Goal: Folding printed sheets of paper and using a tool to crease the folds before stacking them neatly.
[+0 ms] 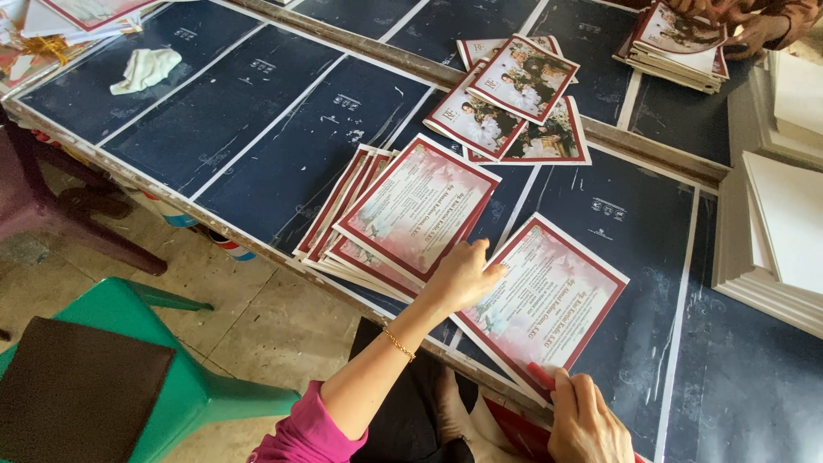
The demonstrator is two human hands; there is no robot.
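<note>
On dark worktable (pixel 283 111), glossy rectangular cards (pixel 549 296)

Single card (pixel 549 296) lies on the desk (pixel 257 129) near its front edge, right of the fanned card stack (pixel 403 214); left hand (pixel 463 274) rests between them, right hand (pixel 587 420) at the card's near corner. Photo cards (pixel 514 99) lie behind the stack, cloth (pixel 146 69) far left, board stacks (pixel 780 231) right.

The right hand (pixel 590 420) is cut off by the lower edge, a co-worker's hand (pixel 754 26) and white boards (pixel 784 231) by the upper right and right edges, and the card (pixel 542 300) print is too small to read.
</note>
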